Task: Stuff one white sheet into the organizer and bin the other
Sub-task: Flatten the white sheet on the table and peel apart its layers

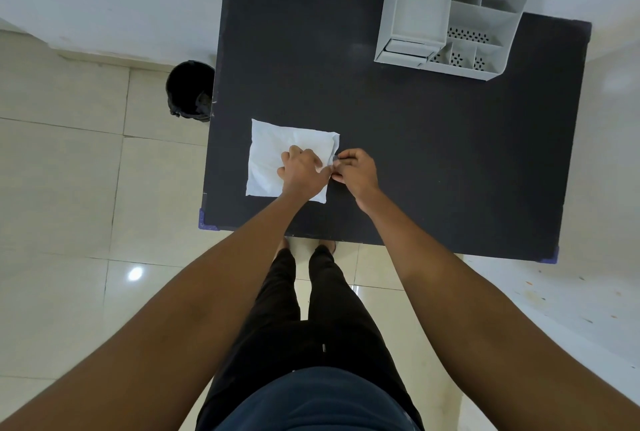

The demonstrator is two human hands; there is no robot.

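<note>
Crumpled white sheets (277,150) lie in a flat stack at the left of the black table (433,153); I cannot tell how many there are. My left hand (301,170) presses down on the stack's right part. My right hand (355,169) pinches the stack's right edge between thumb and fingers. The grey organizer (446,11) with several compartments stands at the table's far right. A black bin (189,89) with a dark liner stands on the floor just left of the table.
The table has blue corner guards (207,222). Pale floor tiles surround it and a white wall runs behind. My legs in dark trousers stand at the table's near edge.
</note>
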